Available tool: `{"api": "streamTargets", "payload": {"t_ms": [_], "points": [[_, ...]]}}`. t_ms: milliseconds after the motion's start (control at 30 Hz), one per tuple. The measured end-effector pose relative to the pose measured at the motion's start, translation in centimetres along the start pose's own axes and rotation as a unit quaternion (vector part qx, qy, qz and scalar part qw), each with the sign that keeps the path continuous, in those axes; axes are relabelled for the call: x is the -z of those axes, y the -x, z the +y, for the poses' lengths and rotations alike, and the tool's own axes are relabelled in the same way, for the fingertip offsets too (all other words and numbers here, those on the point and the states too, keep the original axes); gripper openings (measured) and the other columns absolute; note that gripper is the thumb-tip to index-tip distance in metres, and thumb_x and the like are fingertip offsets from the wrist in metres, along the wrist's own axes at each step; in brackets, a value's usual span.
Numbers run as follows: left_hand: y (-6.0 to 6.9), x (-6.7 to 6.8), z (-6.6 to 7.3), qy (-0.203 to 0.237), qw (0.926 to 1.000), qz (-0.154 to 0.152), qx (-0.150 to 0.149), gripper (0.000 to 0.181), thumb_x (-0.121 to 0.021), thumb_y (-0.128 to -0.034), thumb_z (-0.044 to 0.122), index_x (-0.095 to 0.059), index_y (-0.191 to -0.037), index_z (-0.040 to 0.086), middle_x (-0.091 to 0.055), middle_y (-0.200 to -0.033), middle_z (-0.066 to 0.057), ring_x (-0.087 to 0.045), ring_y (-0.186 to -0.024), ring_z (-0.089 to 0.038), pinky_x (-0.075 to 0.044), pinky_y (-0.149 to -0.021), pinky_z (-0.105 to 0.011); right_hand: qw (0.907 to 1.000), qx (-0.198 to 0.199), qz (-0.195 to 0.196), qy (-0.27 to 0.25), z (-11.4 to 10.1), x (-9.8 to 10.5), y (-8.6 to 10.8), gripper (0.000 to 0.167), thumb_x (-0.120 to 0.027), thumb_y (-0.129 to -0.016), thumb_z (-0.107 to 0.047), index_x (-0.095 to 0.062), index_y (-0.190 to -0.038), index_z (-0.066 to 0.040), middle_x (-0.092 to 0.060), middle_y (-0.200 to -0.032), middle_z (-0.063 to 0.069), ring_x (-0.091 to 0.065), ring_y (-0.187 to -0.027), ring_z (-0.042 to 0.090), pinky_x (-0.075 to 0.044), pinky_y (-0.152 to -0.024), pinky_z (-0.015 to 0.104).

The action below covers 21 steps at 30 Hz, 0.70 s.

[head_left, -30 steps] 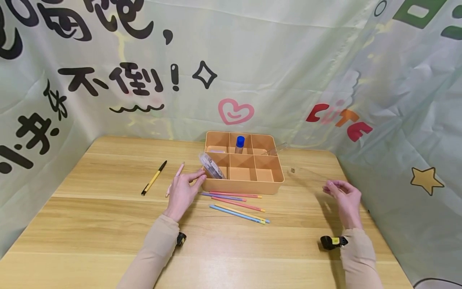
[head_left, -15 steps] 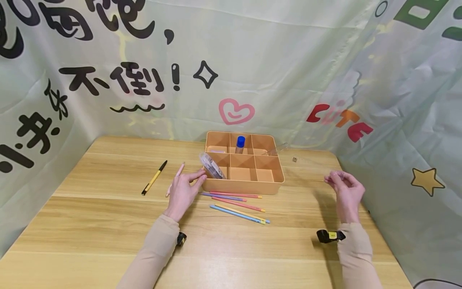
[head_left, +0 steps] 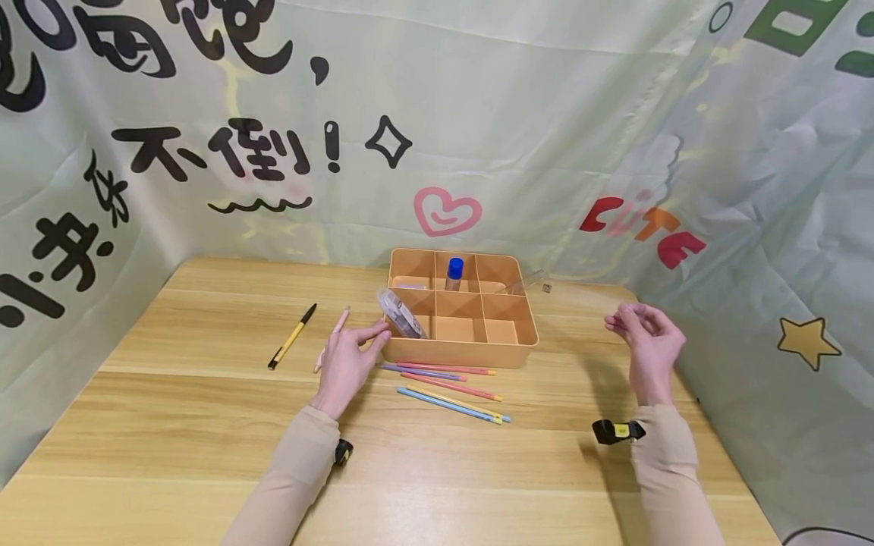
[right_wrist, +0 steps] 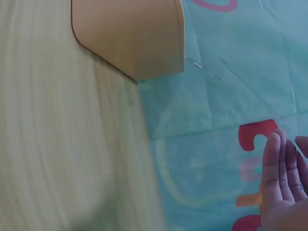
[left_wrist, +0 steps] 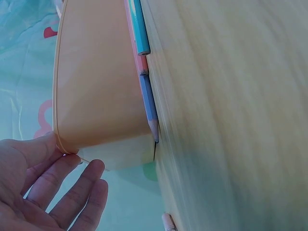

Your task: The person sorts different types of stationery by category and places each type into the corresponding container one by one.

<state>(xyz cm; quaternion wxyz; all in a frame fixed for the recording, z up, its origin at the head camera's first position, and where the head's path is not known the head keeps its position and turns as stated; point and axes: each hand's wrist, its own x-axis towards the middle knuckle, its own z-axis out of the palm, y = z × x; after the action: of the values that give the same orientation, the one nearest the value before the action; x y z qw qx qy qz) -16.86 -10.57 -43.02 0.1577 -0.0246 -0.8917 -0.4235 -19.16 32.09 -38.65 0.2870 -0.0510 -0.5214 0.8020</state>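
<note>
With thumb and fingers, my left hand pinches the front left rim of a tan compartment box. My right hand, raised over the right side of the table, pinches a thin, clear strip, perhaps a ruler. In the head view the strip is nearly invisible, apart from a small dark square mark near its far end, just right of the box. Inside the box, a blue-capped glue stick stands in the back middle compartment. A clear packet leans in the front left one, and another clear piece sticks out at back right.
Several coloured pencils lie in front of the box. Left of it, a pink pencil lies partly behind my left hand, and farther left is a yellow and black pen. A printed cloth hangs behind the table.
My right hand has moved up and away, slightly left at the last, bringing the clear strip's marked end toward the box's back right corner. The left hand and the box have stayed put.
</note>
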Motion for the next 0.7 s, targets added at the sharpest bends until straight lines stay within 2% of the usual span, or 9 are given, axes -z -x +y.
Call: {"api": "streamTargets", "payload": {"t_ms": [133,267,333,433,500,600,700], "points": [[-0.1,0.0,0.0,0.003,1.0000,-0.002,0.003,0.025,-0.073,-0.0934,0.026,-0.077,-0.114,0.013,-0.073,-0.121,-0.005,-0.047,-0.143,-0.035,-0.028,-0.117,-0.072,0.9999,0.010,-0.008,0.008,0.0,-0.7,-0.1,0.011,-0.072,-0.087,0.007,-0.064,-0.093,0.012,-0.074,-0.072,0.013,-0.072,-0.059,0.020,-0.063,-0.059,0.030],[-0.2,0.0,0.0,0.004,1.0000,-0.001,0.000,0.025,-0.073,-0.0931,0.025,-0.076,-0.114,0.012,-0.073,-0.120,-0.006,-0.058,-0.131,-0.037,-0.028,-0.120,-0.067,0.9996,0.018,-0.015,0.013,0.0,-1.4,-0.4,0.011,-0.071,-0.088,0.007,-0.064,-0.094,0.013,-0.073,-0.070,0.013,-0.072,-0.058,0.020,-0.063,-0.058,0.029],[-0.2,0.0,0.0,0.002,1.0000,0.001,-0.001,0.025,-0.073,-0.0930,0.024,-0.076,-0.114,0.012,-0.073,-0.120,-0.006,-0.060,-0.128,-0.038,-0.029,-0.119,-0.068,0.9995,0.021,-0.019,0.015,0.0,-1.8,-0.5,0.011,-0.071,-0.088,0.006,-0.065,-0.094,0.012,-0.073,-0.070,0.012,-0.072,-0.058,0.019,-0.063,-0.058,0.028],[-0.3,0.0,0.0,0.002,1.0000,0.003,-0.001,0.025,-0.073,-0.0929,0.024,-0.076,-0.114,0.012,-0.073,-0.120,-0.006,-0.065,-0.114,-0.038,-0.029,-0.118,-0.070,0.9990,0.024,-0.024,0.028,0.0,-2.4,-0.8,0.012,-0.073,-0.088,0.002,-0.066,-0.094,0.010,-0.073,-0.070,0.011,-0.072,-0.058,0.018,-0.063,-0.059,0.028],[-0.3,0.0,0.0,0.000,1.0000,0.004,0.000,0.024,-0.073,-0.0930,0.025,-0.077,-0.114,0.012,-0.073,-0.120,-0.005,-0.065,-0.117,-0.037,-0.029,-0.116,-0.072,0.9984,0.028,-0.028,0.040,0.0,-2.8,-1.0,0.013,-0.074,-0.088,0.000,-0.067,-0.093,0.009,-0.073,-0.071,0.011,-0.072,-0.059,0.017,-0.063,-0.059,0.027],[-0.3,0.0,-0.1,0.003,1.0000,0.004,-0.003,0.024,-0.074,-0.0929,0.024,-0.076,-0.114,0.012,-0.073,-0.120,-0.006,-0.068,-0.104,-0.036,-0.029,-0.119,-0.069,0.9976,0.030,-0.034,0.053,0.1,-3.4,-1.2,0.014,-0.075,-0.088,-0.003,-0.068,-0.095,0.008,-0.074,-0.073,0.010,-0.072,-0.059,0.017,-0.063,-0.060,0.027],[-0.3,0.0,-0.1,0.003,1.0000,0.001,-0.003,0.025,-0.074,-0.0928,0.024,-0.076,-0.114,0.012,-0.073,-0.120,-0.007,-0.068,-0.104,-0.036,-0.028,-0.120,-0.068,0.9966,0.030,-0.039,0.066,0.2,-4.0,-1.4,0.016,-0.075,-0.088,-0.003,-0.068,-0.097,0.008,-0.074,-0.073,0.009,-0.072,-0.060,0.016,-0.063,-0.060,0.026]]}}
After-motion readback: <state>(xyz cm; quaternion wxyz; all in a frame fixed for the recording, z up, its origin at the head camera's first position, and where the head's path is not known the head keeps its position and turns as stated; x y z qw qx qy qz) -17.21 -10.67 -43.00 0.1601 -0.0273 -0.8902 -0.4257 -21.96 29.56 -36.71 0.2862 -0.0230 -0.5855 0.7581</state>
